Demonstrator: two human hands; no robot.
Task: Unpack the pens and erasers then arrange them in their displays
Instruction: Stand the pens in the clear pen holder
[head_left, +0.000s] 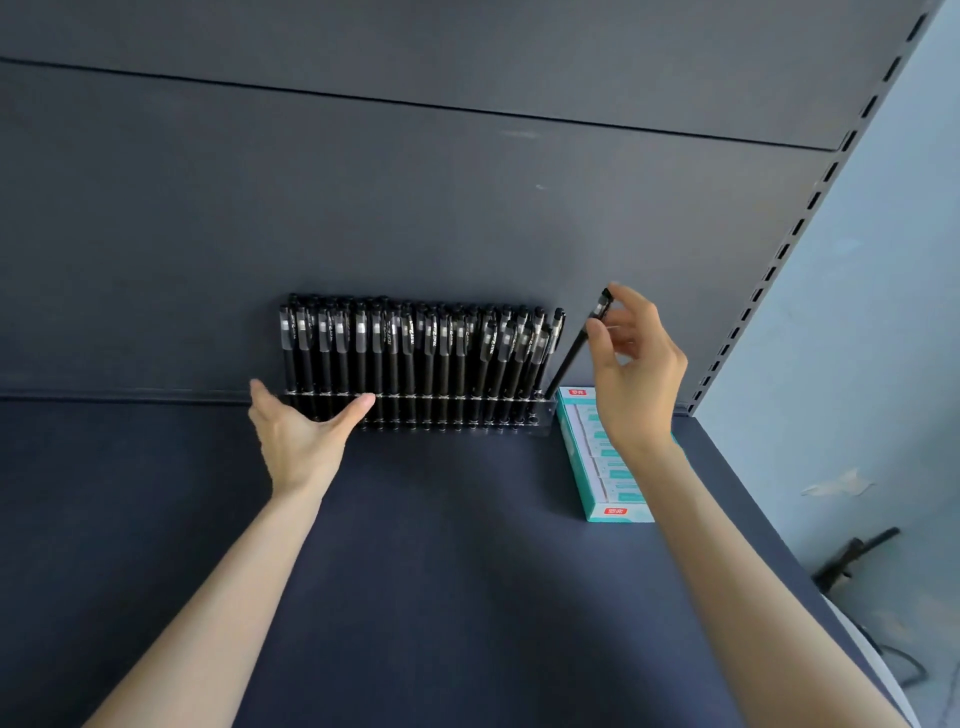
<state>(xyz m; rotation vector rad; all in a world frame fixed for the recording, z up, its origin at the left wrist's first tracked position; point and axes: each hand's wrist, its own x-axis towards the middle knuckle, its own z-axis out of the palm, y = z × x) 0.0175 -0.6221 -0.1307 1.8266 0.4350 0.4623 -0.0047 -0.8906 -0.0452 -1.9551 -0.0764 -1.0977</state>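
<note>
Pens on navy shelf by pale wall; left fingers apart, right fingers around one pen.

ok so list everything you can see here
pens: many, too packed to count, black, upright in the rack
rack: one, clear, at the shelf's back
loose pen: one, black, tilted, tip at the rack's right end
box: one, teal and white, right of the rack
shelf: one, dark blue, under it all
back panel: one, dark grey, behind the rack
upright: one, dark, slotted, far right
left hand: open, at the rack's left front
right hand: pinches the loose pen
</note>
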